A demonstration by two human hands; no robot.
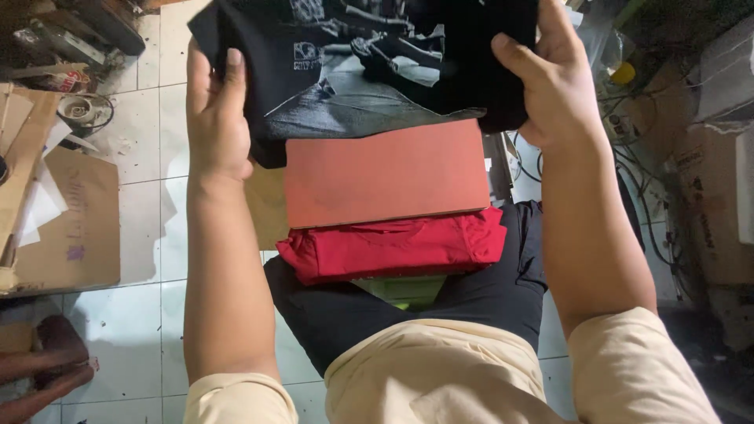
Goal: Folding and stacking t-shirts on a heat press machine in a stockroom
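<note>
We are looking down from a head camera at our own two bare arms, which reach up toward the top of the frame. Both hands hold a black shirt (369, 59) with a grey and white print, spread across the top centre. Our left hand (216, 118), at upper left, is closed on the shirt's left edge, thumb on top of the cloth. Our right hand (554, 82), at upper right, is closed on its right edge, thumb pressing the front. The shirt's long axis runs left to right between the two grips, so neither hand is nearer; each holds one end. The cloth's lower edge hangs just over the top edge of a flat reddish-brown board (386, 173) in the middle of the frame. Below the board lies a folded red shirt (393, 247), then a sliver of green cloth (402, 289), all resting on our lap. White floor tiles (141, 314) show at lower left.
</note>
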